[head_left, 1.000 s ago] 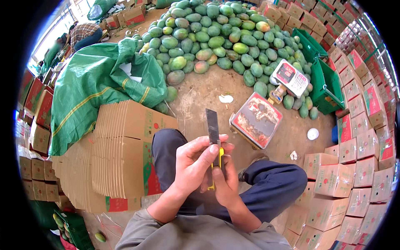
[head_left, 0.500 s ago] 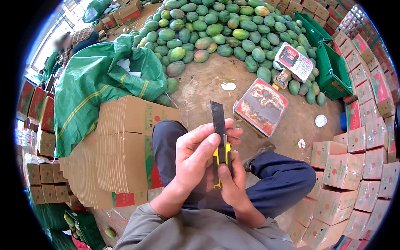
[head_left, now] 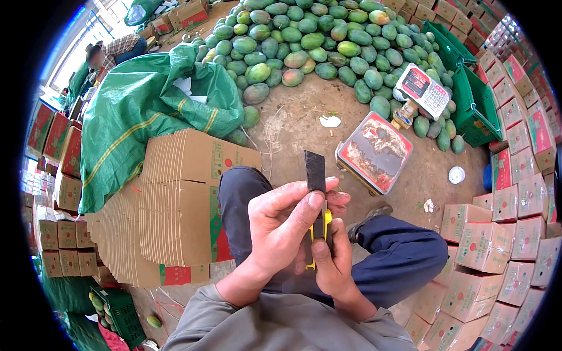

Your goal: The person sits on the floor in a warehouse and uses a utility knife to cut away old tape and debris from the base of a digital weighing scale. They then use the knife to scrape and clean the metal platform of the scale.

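Observation:
At the lower middle, my left hand (head_left: pixel 275 228) pinches a dark, flat blade strip (head_left: pixel 314 167) between thumb and fingers, upright above a yellow and black utility knife (head_left: pixel 327 221). My right hand (head_left: pixel 333 275) grips that knife's handle from below, its thumb on the body. The strip's lower end is hidden by my left thumb, so I cannot tell whether it sits inside the knife. My bent legs (head_left: pixel 392 257) in dark trousers lie behind and beside both hands.
Mangoes (head_left: pixel 316 35) are heaped ahead, near a scale (head_left: pixel 374 151) and green crates (head_left: pixel 477 105). A green sack (head_left: pixel 129 123) and flattened cartons (head_left: pixel 187 222) lie left. Stacked boxes (head_left: pixel 480 245) line the right. A person (head_left: pixel 114 50) crouches at far upper left.
My hands have moved slightly to the right in the picture, still on the blade strip and knife. The surroundings have also shifted in view.

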The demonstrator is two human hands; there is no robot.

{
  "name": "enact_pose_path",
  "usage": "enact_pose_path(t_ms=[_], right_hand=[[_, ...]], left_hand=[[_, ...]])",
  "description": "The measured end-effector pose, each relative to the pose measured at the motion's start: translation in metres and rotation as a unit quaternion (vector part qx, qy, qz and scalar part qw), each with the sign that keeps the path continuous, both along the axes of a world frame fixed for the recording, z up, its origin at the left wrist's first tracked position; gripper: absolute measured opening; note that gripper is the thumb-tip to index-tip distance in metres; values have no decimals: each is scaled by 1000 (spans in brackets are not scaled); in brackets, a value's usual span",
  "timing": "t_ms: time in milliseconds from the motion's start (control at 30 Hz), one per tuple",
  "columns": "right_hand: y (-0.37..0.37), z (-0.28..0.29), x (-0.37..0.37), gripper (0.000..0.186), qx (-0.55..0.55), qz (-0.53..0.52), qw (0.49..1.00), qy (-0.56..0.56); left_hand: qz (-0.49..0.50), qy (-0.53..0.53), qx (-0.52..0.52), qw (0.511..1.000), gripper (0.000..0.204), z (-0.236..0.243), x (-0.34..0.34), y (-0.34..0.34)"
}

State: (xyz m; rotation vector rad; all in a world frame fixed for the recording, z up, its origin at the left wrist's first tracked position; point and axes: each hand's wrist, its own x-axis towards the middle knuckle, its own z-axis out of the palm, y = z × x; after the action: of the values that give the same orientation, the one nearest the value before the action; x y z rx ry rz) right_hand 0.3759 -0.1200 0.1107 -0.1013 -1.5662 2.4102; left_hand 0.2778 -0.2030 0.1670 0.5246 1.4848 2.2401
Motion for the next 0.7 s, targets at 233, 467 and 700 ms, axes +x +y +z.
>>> enact_pose_path(t_ms=[233, 467, 700], right_hand=[[-1, 1, 0, 26, 4, -2, 1000, 1], [-1, 1, 0, 31, 77, -25, 997, 5], [10, -20, -12, 37, -26, 26, 998, -58]], left_hand=[[4, -22, 18, 1000, 24, 3, 1, -1], [10, 3, -20, 1000, 27, 2, 3, -2], [42, -6, -23, 999, 21, -35, -9, 2]])
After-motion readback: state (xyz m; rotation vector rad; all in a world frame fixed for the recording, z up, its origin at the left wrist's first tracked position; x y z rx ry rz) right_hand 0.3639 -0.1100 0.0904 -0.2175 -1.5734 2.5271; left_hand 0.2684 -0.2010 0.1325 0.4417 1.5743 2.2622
